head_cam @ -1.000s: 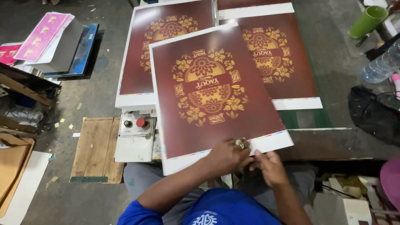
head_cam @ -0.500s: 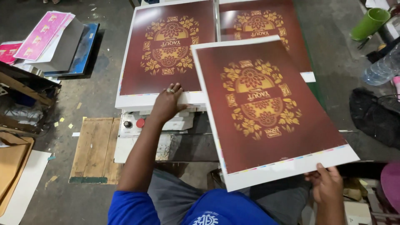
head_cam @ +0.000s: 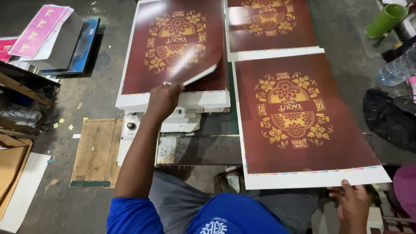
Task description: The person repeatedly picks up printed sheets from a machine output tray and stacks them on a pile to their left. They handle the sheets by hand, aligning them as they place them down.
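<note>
Presently, listed from largest to smallest.

Concrete floor (head_cam: 99,86): grey and stained, with scraps of paper; it carries a wooden board (head_cam: 96,152) at the left and stacks of pink and blue printed matter (head_cam: 47,34) at the upper left.

Tabletop (head_cam: 216,125): dark green where bare, between the stacks of sheets.

Right-hand sheet (head_cam: 299,121): a large maroon print with a gold floral medallion and white margins. It lies nearly flat on the right side, its far edge just beside another printed pile (head_cam: 271,26) and its near edge overhanging toward the person. Judged as moved across but not yet let go.

Left stack of sheets (head_cam: 173,60): the same maroon print, a thick white-edged pile. Its top sheet (head_cam: 190,52) is curled up at the near right corner. Judged as the supply not yet used up; many sheets appear to remain.

Control box (head_cam: 134,130): white, with a round knob, just below the left stack.

Left hand (head_cam: 162,102): fingers closed around the lifted corner of the top sheet, peeling it off the pile.

Right hand (head_cam: 353,203): at the near white margin of the right-hand sheet, thumb on top; the fingers underneath are hidden, so how tightly they hold cannot be told.

Green cup (head_cam: 385,19) and clear plastic bottle (head_cam: 396,69): at the far right, well apart from the work.
</note>
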